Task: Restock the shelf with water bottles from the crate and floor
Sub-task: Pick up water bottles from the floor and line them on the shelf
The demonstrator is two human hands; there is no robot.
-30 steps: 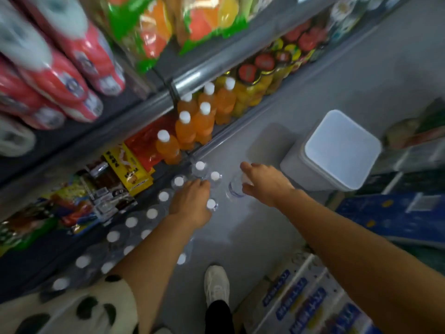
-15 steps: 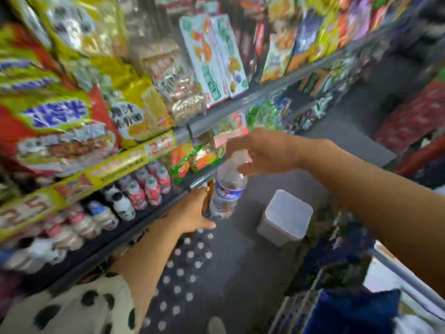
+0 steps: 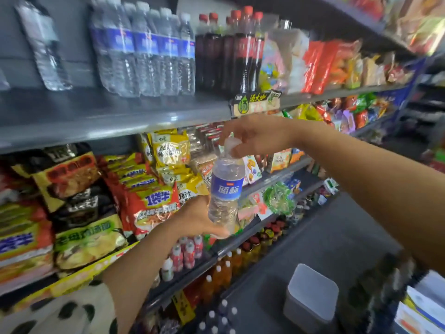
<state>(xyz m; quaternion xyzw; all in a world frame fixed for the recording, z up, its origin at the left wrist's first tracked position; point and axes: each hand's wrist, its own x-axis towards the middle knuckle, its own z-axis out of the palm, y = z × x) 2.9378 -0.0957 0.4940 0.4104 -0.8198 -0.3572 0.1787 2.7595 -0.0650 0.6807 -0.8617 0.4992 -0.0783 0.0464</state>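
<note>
clear water bottle (image 3: 225, 196), one, right hand (image 3: 252, 136) pinching cap, left hand (image 3: 198, 219) gripping base

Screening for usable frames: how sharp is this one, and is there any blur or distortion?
Head view: held water bottle label readable; shelf edges bow from wide-angle distortion; lone bottle top left and white bin smeared by motion blur.

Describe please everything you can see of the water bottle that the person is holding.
The water bottle is clear ribbed plastic with a blue label bearing white characters and a white cap. It hangs nearly upright, slightly tilted, in front of the snack shelves and below the grey shelf. The right hand pinches its cap; the left hand grips its base.
</note>
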